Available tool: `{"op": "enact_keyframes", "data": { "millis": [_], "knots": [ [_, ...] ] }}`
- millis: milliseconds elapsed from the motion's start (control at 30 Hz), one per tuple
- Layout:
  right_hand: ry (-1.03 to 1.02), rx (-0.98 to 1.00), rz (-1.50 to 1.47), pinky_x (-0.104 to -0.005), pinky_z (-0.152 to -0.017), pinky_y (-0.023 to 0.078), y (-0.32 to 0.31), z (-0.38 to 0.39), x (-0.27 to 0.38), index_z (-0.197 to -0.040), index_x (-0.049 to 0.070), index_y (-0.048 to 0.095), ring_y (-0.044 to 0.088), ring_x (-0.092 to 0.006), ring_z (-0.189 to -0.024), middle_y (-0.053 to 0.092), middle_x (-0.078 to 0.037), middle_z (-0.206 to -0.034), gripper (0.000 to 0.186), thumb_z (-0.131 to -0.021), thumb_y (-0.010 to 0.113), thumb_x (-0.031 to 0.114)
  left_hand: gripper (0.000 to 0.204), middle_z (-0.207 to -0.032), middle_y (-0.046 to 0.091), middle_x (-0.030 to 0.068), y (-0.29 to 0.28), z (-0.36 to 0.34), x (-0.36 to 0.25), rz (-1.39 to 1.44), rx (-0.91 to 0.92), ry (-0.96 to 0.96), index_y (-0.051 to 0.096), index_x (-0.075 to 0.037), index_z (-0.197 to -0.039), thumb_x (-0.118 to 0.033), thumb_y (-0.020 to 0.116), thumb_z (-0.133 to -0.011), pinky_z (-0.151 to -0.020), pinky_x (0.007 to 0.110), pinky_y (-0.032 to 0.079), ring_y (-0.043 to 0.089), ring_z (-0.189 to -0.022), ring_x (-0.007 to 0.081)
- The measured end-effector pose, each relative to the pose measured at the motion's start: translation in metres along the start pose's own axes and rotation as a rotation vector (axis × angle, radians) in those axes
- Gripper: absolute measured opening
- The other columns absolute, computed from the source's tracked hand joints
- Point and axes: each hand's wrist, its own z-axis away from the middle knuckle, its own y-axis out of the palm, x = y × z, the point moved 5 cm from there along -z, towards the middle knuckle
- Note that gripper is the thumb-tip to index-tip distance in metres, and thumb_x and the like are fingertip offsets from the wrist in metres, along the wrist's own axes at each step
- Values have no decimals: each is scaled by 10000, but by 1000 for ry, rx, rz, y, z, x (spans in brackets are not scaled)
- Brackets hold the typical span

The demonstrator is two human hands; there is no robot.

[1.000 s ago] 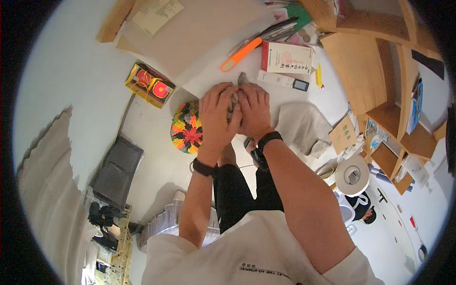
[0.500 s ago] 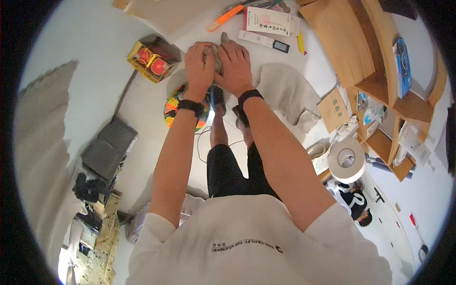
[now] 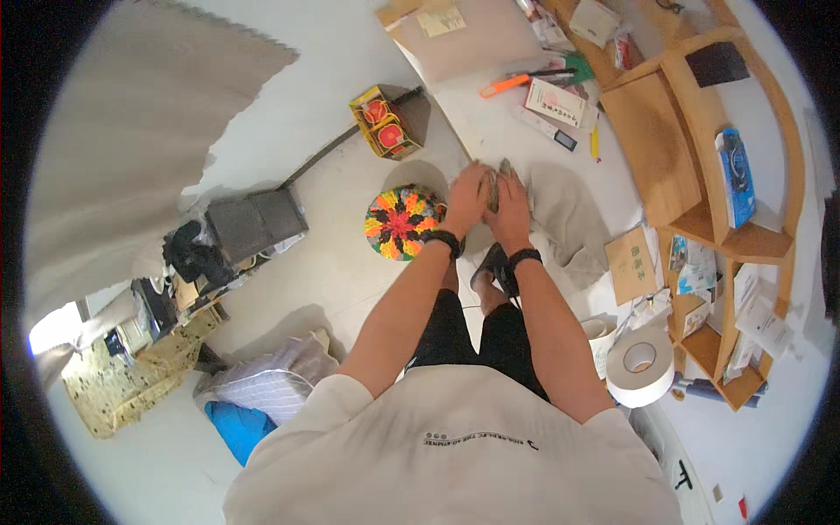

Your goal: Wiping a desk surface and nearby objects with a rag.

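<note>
My left hand (image 3: 468,197) and my right hand (image 3: 510,210) are close together at the desk's edge, fingers curled around a small grey-brown bundle (image 3: 495,188), partly hidden between them. Just right of them, a wrinkled beige cloth (image 3: 569,227) lies on the white desk (image 3: 481,114). A colourful crocheted round seat (image 3: 398,219) is left of my hands. Farther back on the desk are an orange-handled tool (image 3: 503,85), a white box (image 3: 556,103) and a white device with a dark screen (image 3: 547,129).
A yellow box with red items (image 3: 385,127) stands beyond the seat. Wooden shelving (image 3: 647,157) and a large white roll (image 3: 639,367) line the right side. A dark grey case (image 3: 249,227) and striped bedding (image 3: 280,376) are at left, near a curtain (image 3: 157,105).
The view has shifted, showing more of the left wall, curtain and bedding, with the desk items farther right. My hands still grip the bundle, now appearing right of the crocheted seat.
</note>
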Motion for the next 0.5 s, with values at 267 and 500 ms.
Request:
{"op": "enact_keyframes", "data": {
  "millis": [267, 500],
  "knots": [
    [-63, 367, -349, -395, -1089, 322, 2, 67, 38, -1367, -19, 391, 416, -365, -1285, 420, -225, -1406, 583, -835, 594, 107, 563, -1115, 567, 237, -52, 94, -47, 126, 129, -332, 530, 9, -1161, -469, 584, -869, -907, 427, 439, 547, -1051, 399],
    [-186, 584, -546, -411, -1027, 388, 25, 92, 90, -1341, 53, 449, 489, -326, -1206, 509, -190, -1295, 677, -755, 746, 215, 370, -866, 646, 182, -91, 184, -28, 380, -357, -684, 647, 10, -969, -342, 568, -888, -755, 372, 473, 609, -810, 258]
  ]
}}
